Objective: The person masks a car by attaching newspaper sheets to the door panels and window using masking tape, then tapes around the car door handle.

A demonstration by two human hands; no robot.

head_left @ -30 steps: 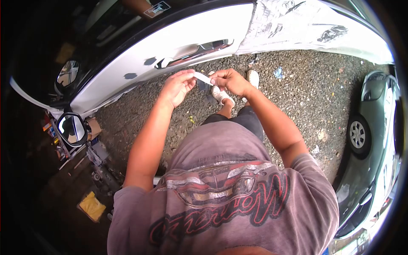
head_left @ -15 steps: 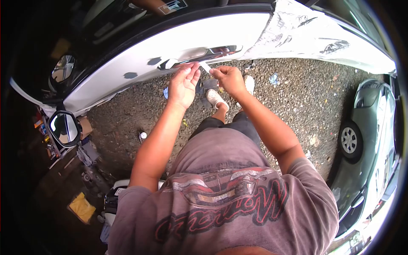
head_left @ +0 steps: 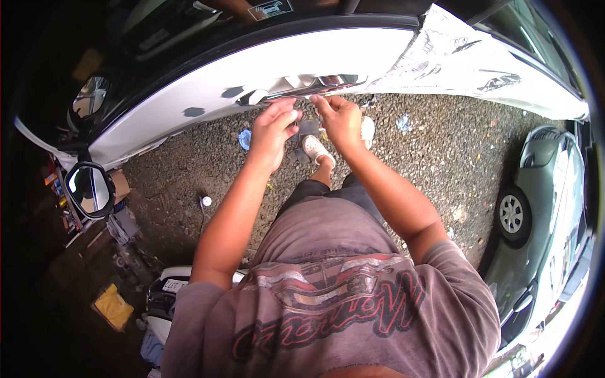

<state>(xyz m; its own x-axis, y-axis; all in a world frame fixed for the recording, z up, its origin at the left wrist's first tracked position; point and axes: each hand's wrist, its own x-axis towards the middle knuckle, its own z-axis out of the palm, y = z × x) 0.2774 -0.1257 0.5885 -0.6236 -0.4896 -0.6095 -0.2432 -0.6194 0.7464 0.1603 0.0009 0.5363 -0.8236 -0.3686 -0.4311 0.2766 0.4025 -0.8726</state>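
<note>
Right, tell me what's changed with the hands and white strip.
The left hand and right hand have moved forward, close to the lower edge of the door handle. The white strip, plainly visible between them before, can't be made out clearly now, so any release is unclear. The green car hasn't moved.

Thin white strip point(head_left: 307, 96) is mostly covered up, just a bit showing near the long shiny chrome door handle point(head_left: 302, 82), which is mounted lengthwise on the white door point(head_left: 353, 50).

- Both bare arms reach upward, elbows bent, hands apart near upper centre.
- Left hand point(head_left: 272, 133): fingers loosely curled.
- Right hand point(head_left: 343, 123): thumb and index finger pinched, pointing toward upper left.
</note>
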